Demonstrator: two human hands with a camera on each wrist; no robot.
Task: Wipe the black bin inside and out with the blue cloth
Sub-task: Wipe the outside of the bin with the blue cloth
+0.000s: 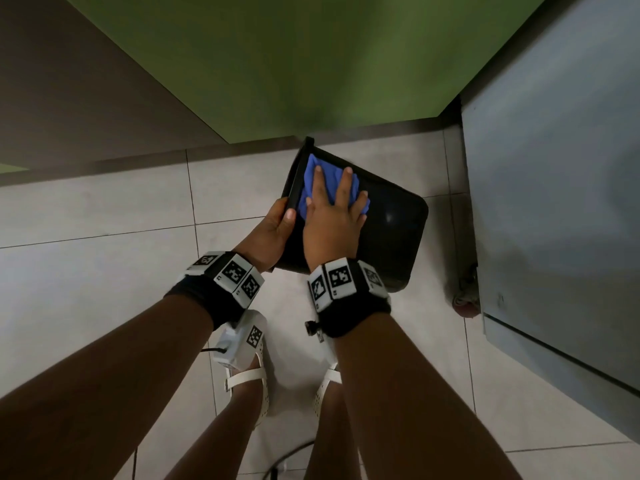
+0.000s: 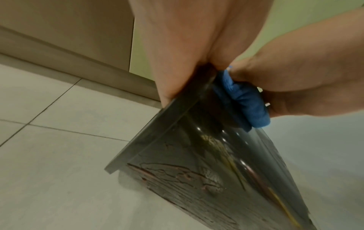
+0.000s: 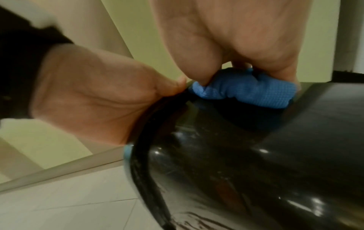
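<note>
The black bin (image 1: 394,230) lies tilted on its side above the tiled floor, its mouth toward the left. My left hand (image 1: 277,226) grips the bin's rim, thumb on the outside; the left wrist view shows this hand (image 2: 177,54) on the rim edge. My right hand (image 1: 332,226) presses the blue cloth (image 1: 330,178) flat against the bin's outer wall near the rim, fingers straight and spread. The bunched cloth (image 3: 256,93) sits under the right hand (image 3: 246,38) on the glossy bin (image 3: 256,155). The bin's inside is hidden.
A green panel (image 1: 294,64) stands just behind the bin. A grey cabinet (image 1: 554,202) with a castor wheel (image 1: 465,299) is close on the right. Light floor tiles (image 1: 86,271) spread to the left. My feet in white sandals (image 1: 256,375) stand below the bin.
</note>
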